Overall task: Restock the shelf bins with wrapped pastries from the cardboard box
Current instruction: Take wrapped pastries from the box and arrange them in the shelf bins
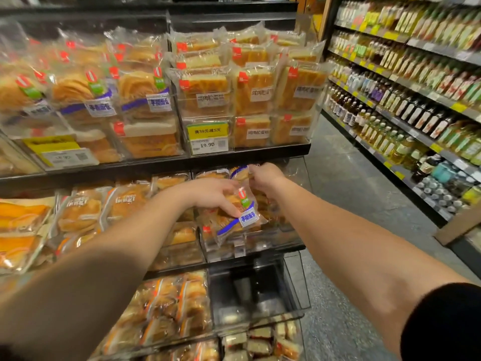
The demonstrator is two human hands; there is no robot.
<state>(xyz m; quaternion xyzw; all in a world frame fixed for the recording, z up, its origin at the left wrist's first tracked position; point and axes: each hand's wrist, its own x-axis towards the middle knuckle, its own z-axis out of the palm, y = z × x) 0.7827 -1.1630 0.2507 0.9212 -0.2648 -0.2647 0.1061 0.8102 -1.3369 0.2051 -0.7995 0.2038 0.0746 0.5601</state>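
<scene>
Supermarket shelf bin (260, 238): clear-wrapped golden pastry (235, 214), blue-banded, long axis tilted upright; left hand (213, 195) gripping it, right hand (265, 175) pinching its top.

Two bare forearms are seen, uncovered from wrist to elbow. A dark, black-looking sleeve (442, 324) is worn on the right arm, pushed up above the elbow, its hem cut in a curved line across the arm. At the lower left corner of the view only a small dark patch is seen beside the left arm, too little for a sleeve to be told. The left hand (213, 195) and right hand (264, 178) are ungloved. The fingernails are blurred and cannot be judged.
</scene>
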